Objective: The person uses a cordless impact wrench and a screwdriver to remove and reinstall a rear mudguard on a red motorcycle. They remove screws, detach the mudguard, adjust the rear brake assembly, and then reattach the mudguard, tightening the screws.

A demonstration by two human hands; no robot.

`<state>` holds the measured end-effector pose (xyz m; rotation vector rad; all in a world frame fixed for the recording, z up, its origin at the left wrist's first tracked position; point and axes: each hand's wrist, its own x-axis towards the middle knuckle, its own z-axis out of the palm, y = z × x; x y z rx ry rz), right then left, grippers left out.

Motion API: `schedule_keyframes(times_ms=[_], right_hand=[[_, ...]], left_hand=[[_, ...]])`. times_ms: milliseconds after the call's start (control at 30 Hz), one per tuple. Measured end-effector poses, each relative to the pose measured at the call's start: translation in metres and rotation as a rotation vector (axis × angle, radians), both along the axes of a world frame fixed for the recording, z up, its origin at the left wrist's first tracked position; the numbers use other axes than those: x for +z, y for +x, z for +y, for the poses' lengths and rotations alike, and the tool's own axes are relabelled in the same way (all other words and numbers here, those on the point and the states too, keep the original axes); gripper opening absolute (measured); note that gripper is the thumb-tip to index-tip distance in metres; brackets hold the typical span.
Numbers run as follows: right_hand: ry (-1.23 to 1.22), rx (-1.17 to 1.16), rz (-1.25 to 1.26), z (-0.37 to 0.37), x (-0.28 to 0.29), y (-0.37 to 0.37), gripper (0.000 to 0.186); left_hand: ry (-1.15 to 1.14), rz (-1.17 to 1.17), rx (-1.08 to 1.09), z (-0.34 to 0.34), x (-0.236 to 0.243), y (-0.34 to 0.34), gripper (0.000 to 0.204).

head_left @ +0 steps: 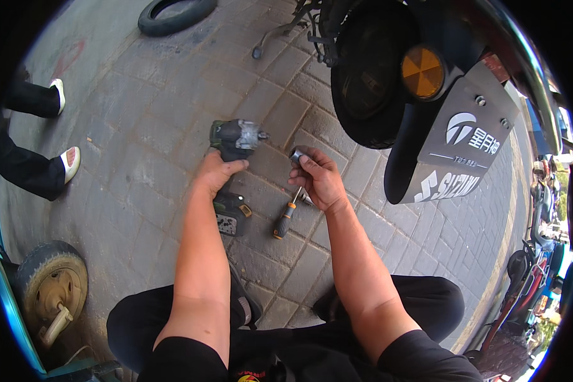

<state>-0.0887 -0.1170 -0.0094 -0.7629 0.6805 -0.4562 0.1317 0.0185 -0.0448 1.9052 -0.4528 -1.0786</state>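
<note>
My left hand (219, 172) is wrapped round the handle of a cordless impact wrench (237, 135), dark green and black with a grey nose. Its bare square drive points right, toward my other hand. Below the wrist shows the battery base (232, 215). Between thumb and fingers, my right hand (321, 176) pinches a short metal socket (295, 155), apart from the drive. Under that hand lies a screwdriver (285, 219) with a black and orange handle on the paving. Beside its shaft is a small shiny metal piece (306, 197), partly hidden by my fingers.
At upper right stands a motorcycle's rear wheel (369, 76) with a mudguard (458, 134) and an orange reflector (422, 72). A loose tyre (175, 16) lies at the far side. Another person's legs (32, 156) are at left, above a small wheel (52, 283). Parked vehicles line the right edge.
</note>
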Motion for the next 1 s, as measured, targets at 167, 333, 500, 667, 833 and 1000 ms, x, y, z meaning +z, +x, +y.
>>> schedule_keyframes(times_ms=[167, 333, 500, 667, 833, 1000], right_hand=[[-0.176, -0.046, 0.1, -0.014, 0.032, 0.017, 0.024], [-0.409, -0.046, 0.246, -0.019, 0.05, 0.023, 0.025], [-0.344, -0.078, 0.359, -0.022, 0.053, 0.03, 0.021], [-0.778, -0.104, 0.454, -0.018, 0.043, 0.034, 0.026], [-0.907, 0.011, 0.572, -0.032, 0.037, 0.034, 0.049], [-1.116, -0.175, 0.579, -0.011, 0.058, 0.029, 0.053]], left_hand=[[-0.109, -0.173, -0.179, -0.026, 0.041, -0.015, 0.057], [-0.153, -0.16, -0.142, -0.037, 0.054, -0.022, 0.051], [-0.141, -0.212, -0.141, -0.043, 0.056, -0.028, 0.044], [-0.181, -0.113, -0.148, -0.046, 0.054, -0.027, 0.042], [-0.148, -0.189, -0.149, -0.048, 0.048, -0.023, 0.045], [-0.176, -0.161, -0.054, -0.058, 0.038, -0.016, 0.047]])
